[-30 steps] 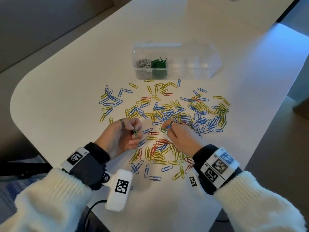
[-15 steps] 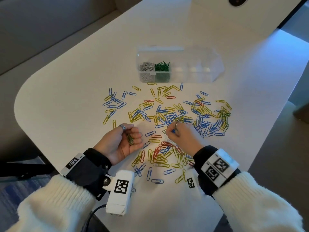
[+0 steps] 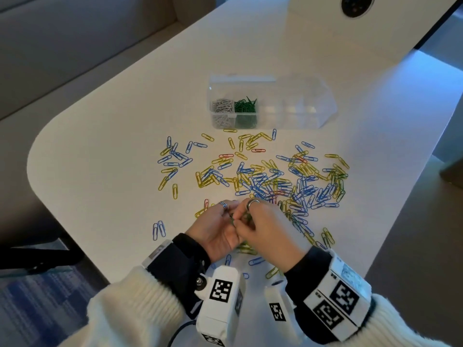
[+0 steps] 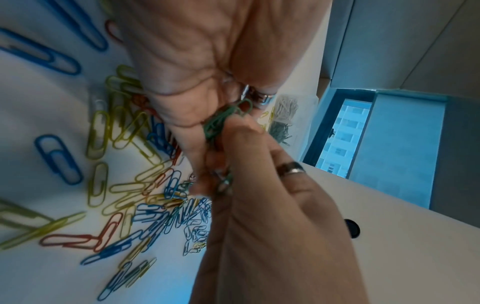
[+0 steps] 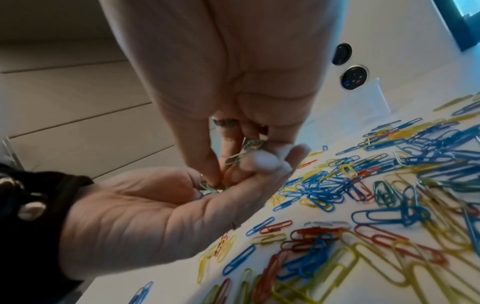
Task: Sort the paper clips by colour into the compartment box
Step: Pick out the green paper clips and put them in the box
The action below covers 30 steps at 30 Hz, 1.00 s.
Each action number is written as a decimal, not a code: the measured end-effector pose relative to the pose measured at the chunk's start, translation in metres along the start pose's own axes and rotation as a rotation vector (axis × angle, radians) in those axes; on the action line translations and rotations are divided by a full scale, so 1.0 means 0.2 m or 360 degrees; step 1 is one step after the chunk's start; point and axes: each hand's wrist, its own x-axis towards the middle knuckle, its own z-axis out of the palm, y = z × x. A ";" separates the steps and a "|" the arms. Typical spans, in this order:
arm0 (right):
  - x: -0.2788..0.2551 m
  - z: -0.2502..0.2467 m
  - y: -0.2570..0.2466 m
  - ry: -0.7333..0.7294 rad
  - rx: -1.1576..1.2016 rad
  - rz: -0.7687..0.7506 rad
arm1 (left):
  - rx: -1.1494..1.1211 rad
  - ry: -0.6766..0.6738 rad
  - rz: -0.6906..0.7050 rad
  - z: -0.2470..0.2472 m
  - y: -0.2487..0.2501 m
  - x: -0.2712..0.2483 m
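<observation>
Loose paper clips [image 3: 265, 181] in blue, yellow and red lie spread over the white table. Behind them stands the clear compartment box [image 3: 300, 106], with silver clips [image 3: 221, 107] in its leftmost cell and green clips [image 3: 246, 107] in the one beside it. My hands meet over the near edge of the pile. My left hand [image 3: 225, 217] lies palm up, its fingers curled around a few green clips [image 5: 244, 153]. My right hand [image 3: 246, 219] reaches into that palm, and its fingertips [image 5: 215, 174] pinch the green clips [image 4: 224, 118] there.
The box's right-hand cells look empty. A round control panel [image 3: 357, 6] is set into the table at the far end. Two blue clips [image 3: 159, 230] lie apart near the table's rounded left edge [image 3: 37, 171]. A few greenish clips [image 3: 338, 175] sit in the pile's right side.
My right hand has left the pile and moved left to my left hand. The left hand has turned palm up, and both now hold the green clips together.
</observation>
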 end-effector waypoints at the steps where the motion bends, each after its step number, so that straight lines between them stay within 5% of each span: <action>1: 0.00 -0.01 0.00 0.0026 0.0016 0.0020 | 0.0009 -0.0034 0.0001 0.00 -0.01 0.00; 12: -0.12 -0.07 -0.09 -0.0057 0.0141 -0.0231 | -0.0125 0.0043 0.0047 -0.02 0.02 0.01; 18: -0.09 -0.21 0.13 0.0447 0.0422 0.0053 | -0.0155 0.0258 -0.0018 -0.03 0.08 0.03; 21: -0.05 -0.25 0.35 0.0408 0.0108 0.0252 | 0.0271 0.0328 -0.0002 0.02 0.11 0.04; 27: -0.03 -0.18 0.58 0.0225 -0.0132 0.0412 | 0.2363 0.0361 0.0574 0.22 0.02 0.14; 30: -0.05 -0.15 0.58 0.0208 -0.0172 0.0420 | 0.2783 0.0434 0.0633 0.28 -0.04 0.20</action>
